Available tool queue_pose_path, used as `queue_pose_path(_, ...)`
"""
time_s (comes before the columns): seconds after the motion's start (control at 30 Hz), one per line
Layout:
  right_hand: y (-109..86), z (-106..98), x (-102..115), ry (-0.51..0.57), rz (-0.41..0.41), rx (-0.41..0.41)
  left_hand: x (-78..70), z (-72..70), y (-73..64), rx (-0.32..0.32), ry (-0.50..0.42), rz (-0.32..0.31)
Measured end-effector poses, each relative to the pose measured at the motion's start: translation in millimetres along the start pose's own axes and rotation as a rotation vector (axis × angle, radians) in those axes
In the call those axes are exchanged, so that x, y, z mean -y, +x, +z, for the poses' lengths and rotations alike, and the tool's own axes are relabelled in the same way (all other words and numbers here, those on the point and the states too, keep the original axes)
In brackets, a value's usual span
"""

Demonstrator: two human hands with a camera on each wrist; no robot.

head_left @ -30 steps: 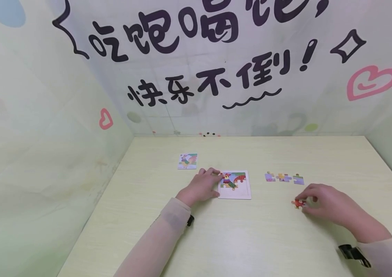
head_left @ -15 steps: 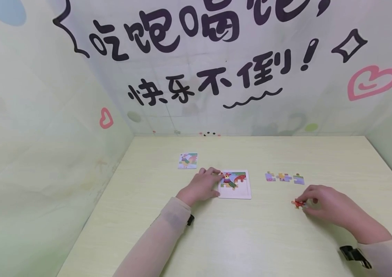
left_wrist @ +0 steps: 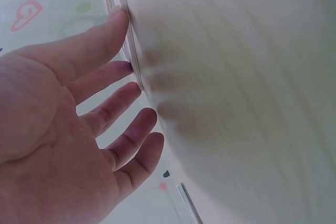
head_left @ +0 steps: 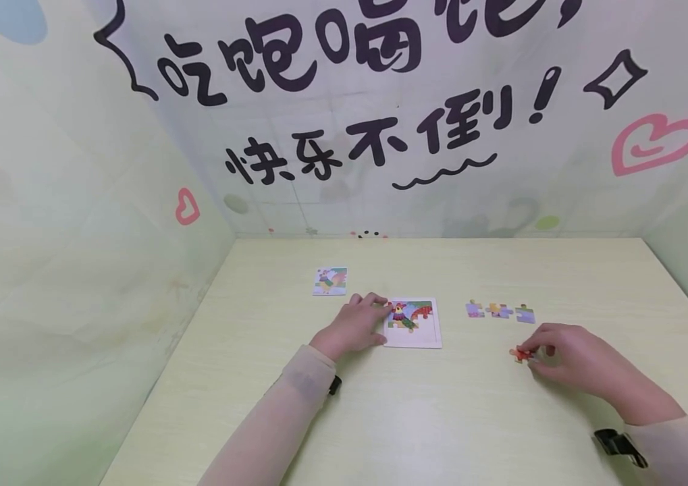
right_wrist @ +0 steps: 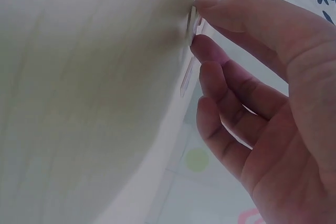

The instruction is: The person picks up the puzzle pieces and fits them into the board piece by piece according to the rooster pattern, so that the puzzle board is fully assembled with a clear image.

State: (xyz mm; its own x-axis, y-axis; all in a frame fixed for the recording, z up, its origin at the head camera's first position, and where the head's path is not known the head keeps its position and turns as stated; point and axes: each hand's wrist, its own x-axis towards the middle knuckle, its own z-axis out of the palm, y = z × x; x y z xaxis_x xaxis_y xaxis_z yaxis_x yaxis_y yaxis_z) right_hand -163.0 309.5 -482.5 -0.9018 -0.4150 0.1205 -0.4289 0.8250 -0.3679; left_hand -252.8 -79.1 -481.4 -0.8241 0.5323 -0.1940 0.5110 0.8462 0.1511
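Pale backdrop (head_left: pixel 331 212) with black Chinese lettering stands behind a light wood-grain tabletop (head_left: pixel 416 418). Right hand (head_left: pixel 577 359): well to the right of centre, low over the table. Left hand (head_left: pixel 352 329): relaxed, its thumb and fingertips touching the left edge of the white puzzle tray (head_left: pixel 409 341). Tray: flat, its rooster picture (head_left: pixel 406 316) filling the upper part, the lower part bare. Rooster card (head_left: pixel 330 282): beyond the tray, to its left. Three loose jigsaw pieces (head_left: pixel 498 310): a left-to-right row just beyond the right hand. Red jigsaw piece (head_left: pixel 520 354): pinched between right thumb and forefinger, which hide its long axis. Governing relation, as judged: the tray lies leftward of the red piece and slightly farther from the person, well apart.
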Motion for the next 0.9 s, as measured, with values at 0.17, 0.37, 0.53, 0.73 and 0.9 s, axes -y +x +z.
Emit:
queue_pose_path(0.17, 4.9, 1, 2, -0.013, -0.014, -0.019, -1.4, -2.1, -2.1, 0.011, -0.022, -0.009)
queue_pose_path(0.37, 11.7, 2, 6, -0.029, -0.024, -0.026, -1.8, -3.0, -2.7, 0.010, -0.013, -0.008)
queue_pose_path(0.53, 16.5, 2, 8, -0.021, -0.052, -0.048, -2.1, -3.9, -2.9, 0.010, -0.015, -0.006)
queue_pose_path(0.73, 22.6, 3, 12, -0.020, -0.045, -0.034, -1.9, -3.6, -2.3, 0.018, -0.034, -0.018)
queue_pose_path(0.9, 28.2, 5, 18, -0.024, -0.029, -0.025, -1.9, -3.2, -1.5, 0.019, -0.035, -0.020)
